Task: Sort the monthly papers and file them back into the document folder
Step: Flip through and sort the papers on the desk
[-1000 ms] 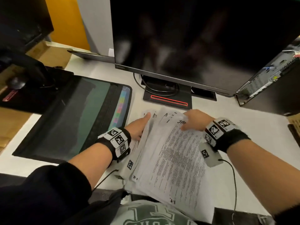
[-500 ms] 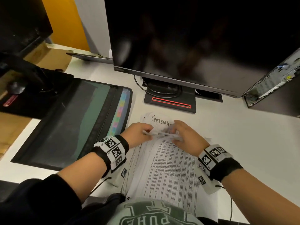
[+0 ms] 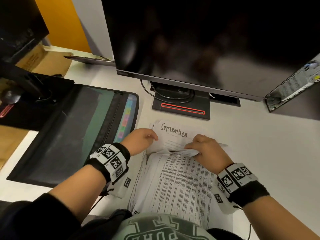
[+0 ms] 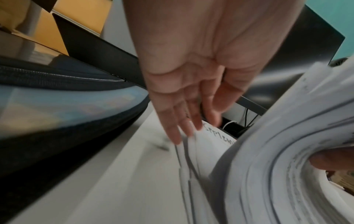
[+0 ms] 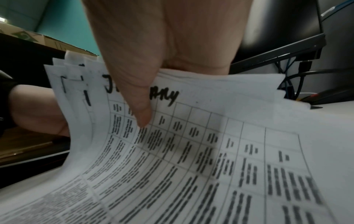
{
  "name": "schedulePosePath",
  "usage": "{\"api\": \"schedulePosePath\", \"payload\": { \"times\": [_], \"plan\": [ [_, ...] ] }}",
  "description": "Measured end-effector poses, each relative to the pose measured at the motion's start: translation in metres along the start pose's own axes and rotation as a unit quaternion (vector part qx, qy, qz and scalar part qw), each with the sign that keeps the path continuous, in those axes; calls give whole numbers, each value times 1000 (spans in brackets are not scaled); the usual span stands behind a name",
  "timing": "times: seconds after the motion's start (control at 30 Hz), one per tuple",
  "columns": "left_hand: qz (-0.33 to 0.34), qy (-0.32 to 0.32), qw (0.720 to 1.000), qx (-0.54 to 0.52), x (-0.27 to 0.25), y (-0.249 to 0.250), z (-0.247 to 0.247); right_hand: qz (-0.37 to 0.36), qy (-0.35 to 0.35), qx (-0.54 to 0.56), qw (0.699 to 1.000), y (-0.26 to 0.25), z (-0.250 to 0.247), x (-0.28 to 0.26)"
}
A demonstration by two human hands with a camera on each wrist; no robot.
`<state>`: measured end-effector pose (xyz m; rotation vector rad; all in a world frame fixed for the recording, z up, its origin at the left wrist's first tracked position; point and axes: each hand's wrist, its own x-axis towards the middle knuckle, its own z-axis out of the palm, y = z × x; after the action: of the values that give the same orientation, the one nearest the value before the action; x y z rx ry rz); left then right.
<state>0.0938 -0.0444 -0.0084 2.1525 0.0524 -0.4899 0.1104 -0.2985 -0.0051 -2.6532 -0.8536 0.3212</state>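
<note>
Your right hand (image 3: pixel 205 150) grips the far edge of the upper papers (image 3: pixel 181 184), thumb pressed on the sheet headed with what reads as January (image 5: pixel 145 94) and fingers curled under, bending that bundle back towards you so the sheets beneath are uncovered. That lift is why the September page (image 3: pixel 174 135) shows flat on the white desk (image 3: pixel 259 144) at the far end of the pile: its heading can be read without pulling anything out. Your left hand (image 3: pixel 140 140) is open, with straight fingers (image 4: pixel 178 121) touching the left edge of the lower sheets, probably to steady them or to separate one. The whole stack lies near you, in front of the monitor stand (image 3: pixel 181 108). The document folder (image 3: pixel 72 132) lies open just to its left, coloured tabs (image 3: pixel 126 120) facing the papers, so filing is a short reach. Nothing looks filed yet.
</note>
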Motion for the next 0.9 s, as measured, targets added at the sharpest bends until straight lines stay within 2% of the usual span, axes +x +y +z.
{"api": "schedulePosePath", "payload": {
  "times": [0.07, 0.17, 0.27, 0.4, 0.53, 0.7, 0.77, 0.9],
  "plan": [
    [-23, 11, 999, 33, 9, -4, 3, -2, 24, 18, 1000, -3, 8, -3],
    [-38, -27, 994, 97, 19, -5, 8, 12, 40, 35, 998, -6, 17, -6],
    [-59, -39, 994, 79, 24, -5, 10, 27, 54, 53, 997, -7, 18, -10],
    [-72, -11, 996, 60, 26, 0, 11, 8, 60, 67, 996, -7, 15, -15],
    [-46, -11, 998, 39, 27, 3, 10, 8, 72, 71, 995, -8, 10, -15],
    [5, 31, 999, -28, 26, 3, 8, 45, 84, 77, 992, -12, 2, -15],
    [14, 16, 997, -72, 22, 2, 6, 40, 99, 73, 992, -13, 2, -17],
    [17, -67, 990, -125, 11, -1, 0, 16, 86, 71, 994, -8, 4, -18]
  ]
}}
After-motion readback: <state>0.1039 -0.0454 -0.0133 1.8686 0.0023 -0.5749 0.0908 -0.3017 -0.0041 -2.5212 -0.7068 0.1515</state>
